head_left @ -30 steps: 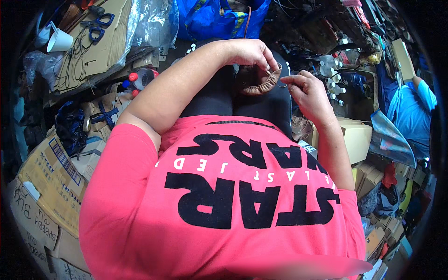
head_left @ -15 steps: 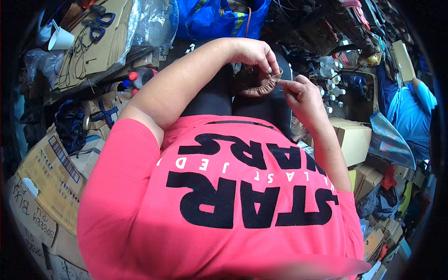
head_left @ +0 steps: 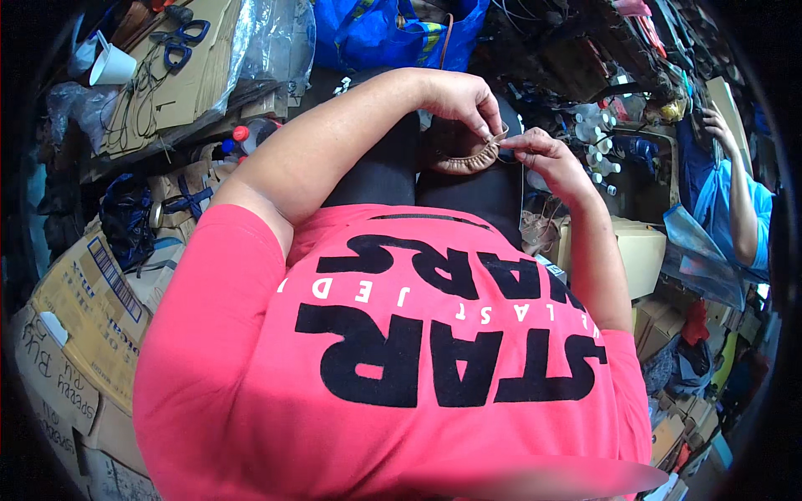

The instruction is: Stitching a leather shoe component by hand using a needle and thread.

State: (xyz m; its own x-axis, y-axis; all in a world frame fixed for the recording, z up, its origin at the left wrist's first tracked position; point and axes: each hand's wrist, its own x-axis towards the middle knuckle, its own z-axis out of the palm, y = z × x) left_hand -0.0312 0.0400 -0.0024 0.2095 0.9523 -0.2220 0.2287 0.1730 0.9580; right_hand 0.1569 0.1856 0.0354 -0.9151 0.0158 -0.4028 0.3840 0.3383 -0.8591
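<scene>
Over my lap is a brown leather shoe upper (head_left: 468, 164) with a puckered, gathered edge along its near side. My left hand (head_left: 462, 100) reaches across from the far side and pinches its right end between thumb and fingers. Close against that same end, my right hand (head_left: 551, 163) has its fingertips pressed together at the edge. Whatever is between those fingertips, perhaps very small, cannot be made out. Part of the upper lies hidden in shadow beneath my left hand.
Scissors (head_left: 180, 42) and a white cup (head_left: 112, 65) rest on cardboard at the far left. A blue bag (head_left: 376, 33) stands ahead. Plastic bottles (head_left: 597, 150) and cardboard boxes (head_left: 626, 255) are at my right. Another person in a blue shirt (head_left: 718, 200) is at the far right.
My right hand has shifted slightly, its fingers now drawn together at the upper's edge. My left hand keeps its pinch. At the far right, the other person's arm and hand have come up.
</scene>
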